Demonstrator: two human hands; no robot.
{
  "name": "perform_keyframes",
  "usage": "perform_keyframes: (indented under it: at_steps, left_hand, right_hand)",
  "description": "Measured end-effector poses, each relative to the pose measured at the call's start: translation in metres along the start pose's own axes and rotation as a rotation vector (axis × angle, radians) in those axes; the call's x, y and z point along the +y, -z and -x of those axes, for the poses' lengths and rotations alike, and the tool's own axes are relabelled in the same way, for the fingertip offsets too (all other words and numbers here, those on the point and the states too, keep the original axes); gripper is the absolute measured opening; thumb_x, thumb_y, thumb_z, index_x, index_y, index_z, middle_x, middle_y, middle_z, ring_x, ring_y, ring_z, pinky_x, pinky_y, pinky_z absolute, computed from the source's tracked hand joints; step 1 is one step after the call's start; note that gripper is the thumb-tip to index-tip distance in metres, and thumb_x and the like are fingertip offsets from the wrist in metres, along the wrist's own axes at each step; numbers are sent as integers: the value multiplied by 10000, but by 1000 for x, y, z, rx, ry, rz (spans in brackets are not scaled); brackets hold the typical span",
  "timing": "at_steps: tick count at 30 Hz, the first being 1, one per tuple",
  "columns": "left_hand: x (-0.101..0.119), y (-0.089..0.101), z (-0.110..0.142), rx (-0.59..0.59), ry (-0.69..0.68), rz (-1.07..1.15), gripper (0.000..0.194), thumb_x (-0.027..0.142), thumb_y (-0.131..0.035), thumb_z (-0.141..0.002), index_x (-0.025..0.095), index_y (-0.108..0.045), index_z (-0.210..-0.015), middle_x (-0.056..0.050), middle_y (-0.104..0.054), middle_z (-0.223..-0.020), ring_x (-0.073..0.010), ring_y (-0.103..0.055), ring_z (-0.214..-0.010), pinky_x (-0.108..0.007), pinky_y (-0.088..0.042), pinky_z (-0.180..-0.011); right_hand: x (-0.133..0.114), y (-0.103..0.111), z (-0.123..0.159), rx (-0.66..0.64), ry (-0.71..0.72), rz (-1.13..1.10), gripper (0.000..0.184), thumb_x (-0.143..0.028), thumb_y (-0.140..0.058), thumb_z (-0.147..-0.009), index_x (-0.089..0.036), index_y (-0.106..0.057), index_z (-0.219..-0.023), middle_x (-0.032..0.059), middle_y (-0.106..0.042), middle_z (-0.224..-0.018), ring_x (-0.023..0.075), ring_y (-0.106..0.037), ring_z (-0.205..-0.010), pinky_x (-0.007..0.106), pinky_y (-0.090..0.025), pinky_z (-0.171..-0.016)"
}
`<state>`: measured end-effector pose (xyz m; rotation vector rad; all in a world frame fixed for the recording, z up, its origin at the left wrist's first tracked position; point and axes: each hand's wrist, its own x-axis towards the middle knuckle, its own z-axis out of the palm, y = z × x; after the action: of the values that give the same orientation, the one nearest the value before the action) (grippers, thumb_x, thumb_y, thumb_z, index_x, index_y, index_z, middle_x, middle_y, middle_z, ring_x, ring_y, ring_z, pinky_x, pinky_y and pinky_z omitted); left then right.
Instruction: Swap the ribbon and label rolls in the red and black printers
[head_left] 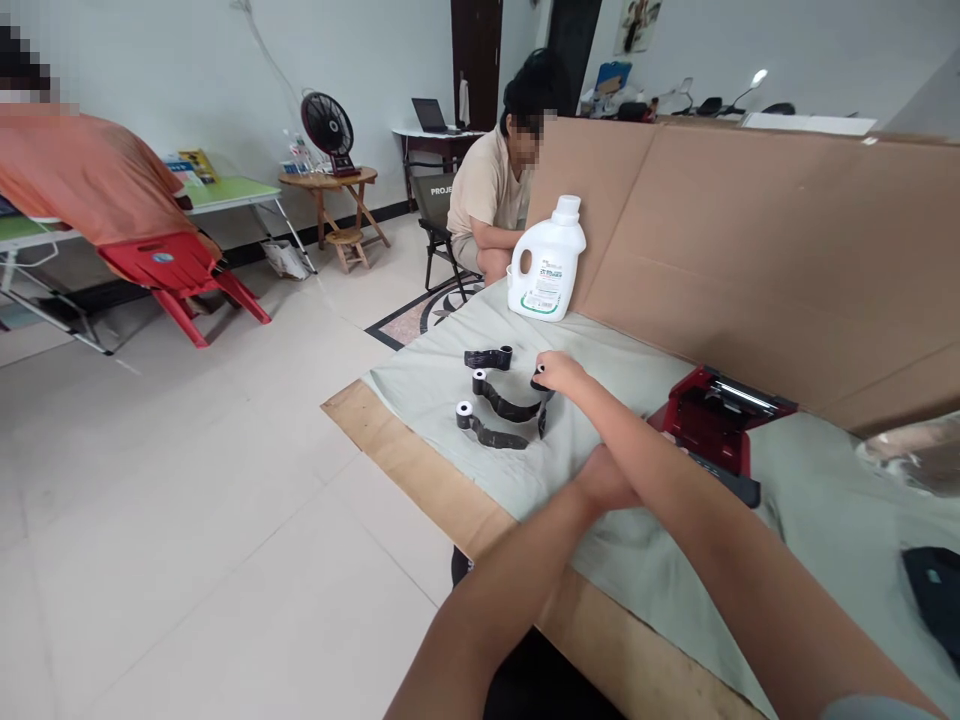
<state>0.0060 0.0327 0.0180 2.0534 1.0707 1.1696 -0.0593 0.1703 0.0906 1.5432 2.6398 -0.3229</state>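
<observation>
R hand (561, 372) clamped on blk plastic roll (538, 379) near three part-unwound rolls (511, 408); L hand (609, 482) part-hidden, can't tell grip.

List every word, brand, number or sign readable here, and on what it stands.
"PROJE": on the dark chair; anything further is hidden.
"衣物", probably: on the white jug; smaller print unreadable.
Red chair: round sticker too small.
Booklets: too small.
Black rolls: no text visible.

Light grey sleeve (870, 708), bare forearms (517, 585)
</observation>
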Motion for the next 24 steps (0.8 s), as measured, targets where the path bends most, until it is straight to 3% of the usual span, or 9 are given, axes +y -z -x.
perform_keyframes:
  at_steps: [2,6,9,11,14,18,21,24]
  left_hand:
    - [0,-2,1,1,-17,-14,517,321,-693,-894,209,-606,-1391,-70,-559,-1502,-314,-553,-1346,-404,-406,-1214]
    - [-5,0,2,-54,-89,-60,526,354,-639,-934,223,-566,-1437,-80,-497,-1553,-285,-489,-1420,-398,-329,-1268]
    - [-8,3,2,-110,-112,-34,544,379,-564,-976,246,-493,-1498,-73,-436,-1592,-247,-454,-1454,-397,-334,-1264]
    - [-9,4,1,-127,-117,-10,552,377,-545,-985,249,-473,-1517,-77,-425,-1596,-241,-447,-1461,-390,-344,-1257]
    - [-9,5,0,-117,-120,8,558,339,-578,-967,222,-498,-1506,-96,-451,-1578,-260,-468,-1447,-378,-352,-1252]
    - [-5,6,0,-81,-128,-16,538,268,-640,-927,196,-571,-1456,-83,-510,-1538,-292,-519,-1410,-318,-383,-1216]
    - [0,8,0,-54,-143,-60,510,248,-661,-918,203,-609,-1423,-56,-545,-1504,-298,-546,-1387,-303,-426,-1170]
    - [2,9,0,-57,-165,-141,503,254,-675,-919,229,-613,-1418,-39,-566,-1482,-292,-551,-1384,-323,-446,-1162]
  right_hand:
    - [4,-5,5,27,23,-18,329,-292,-669,-854,-202,-717,-1166,119,-721,-1145,269,-656,-997,337,-479,-781]
    - [-9,-11,15,164,142,-29,350,-324,-576,-939,-218,-680,-1256,139,-648,-1318,332,-525,-1232,429,-412,-981]
    - [-30,-13,14,236,263,-58,305,-266,-504,-974,-222,-702,-1202,140,-659,-1282,339,-492,-1233,479,-359,-1021]
    - [-41,-15,5,261,272,-96,324,-210,-483,-968,-210,-695,-1213,158,-664,-1267,349,-485,-1215,499,-352,-1008]
    - [-46,-18,-15,237,206,-137,371,-161,-533,-915,-200,-665,-1259,176,-661,-1283,380,-465,-1218,528,-344,-997]
    - [-39,-25,-37,175,206,-196,335,-148,-588,-860,-225,-662,-1177,129,-708,-1175,359,-485,-1199,527,-333,-1010]
    - [-34,-29,-42,173,235,-276,279,-158,-600,-835,-209,-649,-1105,114,-716,-1094,329,-526,-1170,510,-347,-1016]
    - [-34,-28,-40,182,267,-401,309,-170,-593,-814,-211,-623,-1119,79,-709,-1119,259,-594,-1112,424,-416,-985]
